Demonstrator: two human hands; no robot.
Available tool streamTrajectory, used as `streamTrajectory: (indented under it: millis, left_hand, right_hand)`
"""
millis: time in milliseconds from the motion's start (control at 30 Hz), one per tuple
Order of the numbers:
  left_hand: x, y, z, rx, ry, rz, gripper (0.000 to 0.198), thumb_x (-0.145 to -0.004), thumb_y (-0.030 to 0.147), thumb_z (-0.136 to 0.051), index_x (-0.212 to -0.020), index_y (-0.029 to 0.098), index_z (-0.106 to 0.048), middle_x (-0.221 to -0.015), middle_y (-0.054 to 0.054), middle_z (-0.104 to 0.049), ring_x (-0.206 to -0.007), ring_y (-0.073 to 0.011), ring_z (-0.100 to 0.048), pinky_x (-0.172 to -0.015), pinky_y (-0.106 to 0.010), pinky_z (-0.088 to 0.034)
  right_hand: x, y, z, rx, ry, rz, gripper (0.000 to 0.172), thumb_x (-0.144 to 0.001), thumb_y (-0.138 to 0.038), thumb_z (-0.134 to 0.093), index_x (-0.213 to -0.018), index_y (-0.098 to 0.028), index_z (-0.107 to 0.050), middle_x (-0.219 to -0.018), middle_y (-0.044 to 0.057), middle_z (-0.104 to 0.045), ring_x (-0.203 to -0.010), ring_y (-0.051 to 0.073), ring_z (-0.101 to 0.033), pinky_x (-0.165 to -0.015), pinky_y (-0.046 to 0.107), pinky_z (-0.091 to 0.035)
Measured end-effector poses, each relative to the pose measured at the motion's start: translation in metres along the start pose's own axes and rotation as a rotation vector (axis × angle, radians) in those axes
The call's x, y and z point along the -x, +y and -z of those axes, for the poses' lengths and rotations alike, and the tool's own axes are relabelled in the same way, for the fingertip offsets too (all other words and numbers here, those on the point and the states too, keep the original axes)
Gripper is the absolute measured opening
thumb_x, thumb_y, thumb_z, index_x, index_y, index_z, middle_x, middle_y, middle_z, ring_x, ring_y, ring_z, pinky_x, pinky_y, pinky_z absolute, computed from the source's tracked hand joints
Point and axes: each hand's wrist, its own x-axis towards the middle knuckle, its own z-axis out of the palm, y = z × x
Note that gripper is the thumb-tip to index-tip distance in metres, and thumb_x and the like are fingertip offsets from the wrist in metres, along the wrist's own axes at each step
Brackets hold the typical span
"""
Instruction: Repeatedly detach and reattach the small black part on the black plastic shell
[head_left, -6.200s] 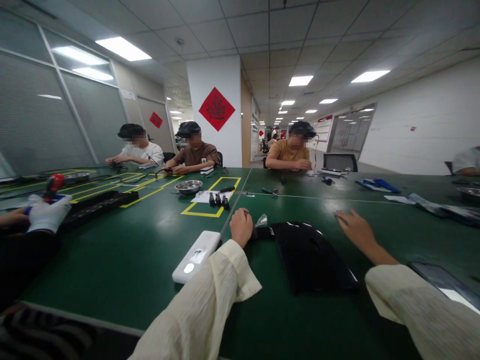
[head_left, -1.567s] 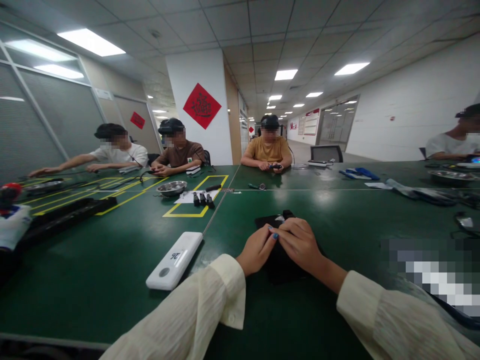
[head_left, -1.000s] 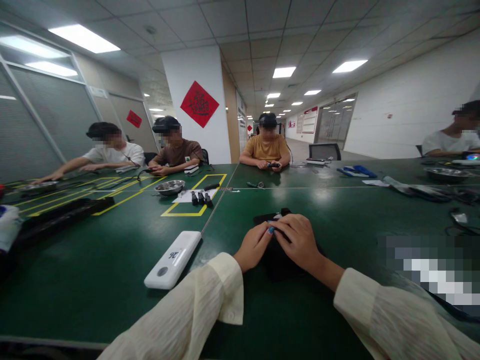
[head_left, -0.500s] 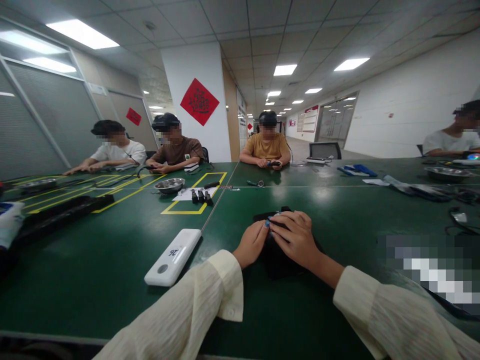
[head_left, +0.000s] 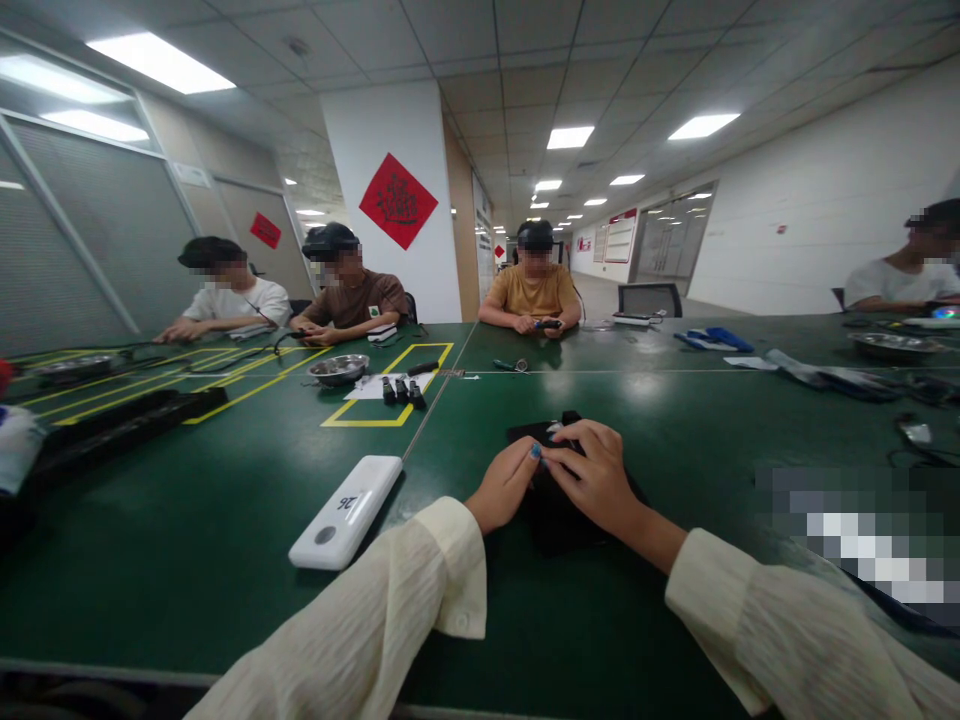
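Observation:
A black, flat, dark-cloth-like thing lies on the green table in front of me, partly under my hands. My left hand is closed at its left side, thumb and fingers pressed together. From the right, my right hand reaches over it with bent fingers, its thumb and fingertips meeting the left fingertips. Whatever is pinched there is hidden by the fingers. Blue shows on a thumbnail. Left of my hands lies a white power bank marked 26.
A metal bowl and several black clips on white paper stand farther left. A long black tray is at far left. Pliers lie ahead, blue cloth at right. Several people sit around the table.
The fingers of my right hand have shifted and bent slightly at the meeting fingertips. Both hands stay at the black thing. The power bank has not moved.

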Motion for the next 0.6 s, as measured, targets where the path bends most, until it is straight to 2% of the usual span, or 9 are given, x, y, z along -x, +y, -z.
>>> streamTrajectory:
  millis: [267,467,600]
  left_hand:
    - [-0.001,0.0002,0.0024,-0.014,-0.005,0.003,0.043,-0.093,0.046,-0.024,-0.063,0.018,-0.039,-0.064,0.001,-0.044,-0.064,-0.0131,-0.043,-0.063,-0.026,-0.035]
    - [-0.0004,-0.0014,0.0002,-0.101,0.013,-0.023,0.039,-0.094,0.041,-0.02,-0.072,0.018,-0.043,-0.074,-0.001,-0.05,-0.069,-0.0137,-0.044,-0.067,-0.027,-0.036]
    - [0.0005,0.0011,-0.0005,-0.106,0.02,-0.026,0.036,-0.095,0.04,-0.021,-0.073,0.019,-0.042,-0.071,0.0,-0.047,-0.069,-0.0134,-0.043,-0.066,-0.027,-0.036]
  right_hand:
    - [0.0014,-0.0026,0.0002,-0.005,-0.02,-0.029,0.011,-0.084,-0.026,-0.055,-0.081,-0.025,-0.066,-0.092,0.003,-0.063,-0.097,0.02,-0.05,-0.086,0.038,-0.031]
    - [0.001,-0.0027,-0.0003,-0.004,-0.021,-0.035,0.011,-0.085,-0.025,-0.054,-0.083,-0.024,-0.065,-0.091,0.003,-0.063,-0.097,0.02,-0.05,-0.087,0.038,-0.03]
    - [0.001,-0.0017,-0.0005,-0.001,-0.02,-0.05,0.01,-0.084,-0.025,-0.055,-0.083,-0.024,-0.065,-0.091,0.003,-0.063,-0.098,0.021,-0.049,-0.088,0.038,-0.029]
